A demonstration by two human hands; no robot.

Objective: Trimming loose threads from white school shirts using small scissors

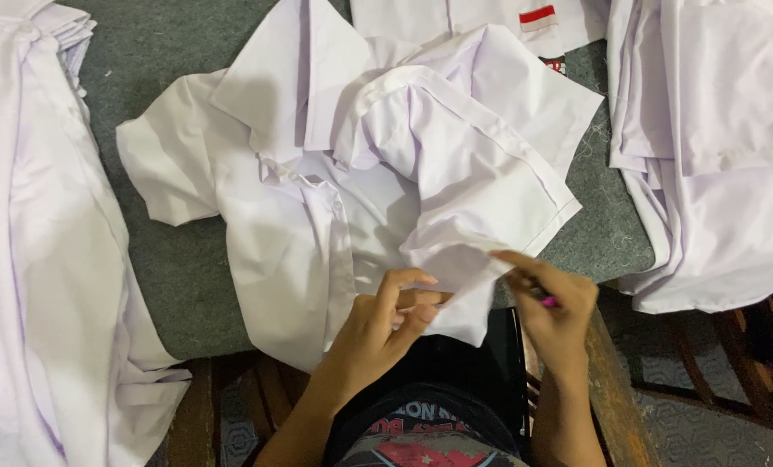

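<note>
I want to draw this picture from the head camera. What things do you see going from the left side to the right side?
Pile of white cloth at the left edge → left hand pinching the spread white shirt → right hand with a small pink tool → stack of white shirts on the right.

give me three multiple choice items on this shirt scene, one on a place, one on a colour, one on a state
1. Where is the pile of white garments that lies nearest the left hand?
A. along the picture's left edge
B. under the wooden bench
C. on the person's lap

2. What colour is the small object in the right hand?
A. green
B. pink
C. black

3. How does the white shirt lie?
A. folded flat
B. hung up
C. rumpled, with both hands pinching its edge

Key: 1 A, the pile runs down that edge; 2 B, a pink tip shows among the fingers; 3 C, the cloth is creased and held at its lower edge.
</note>
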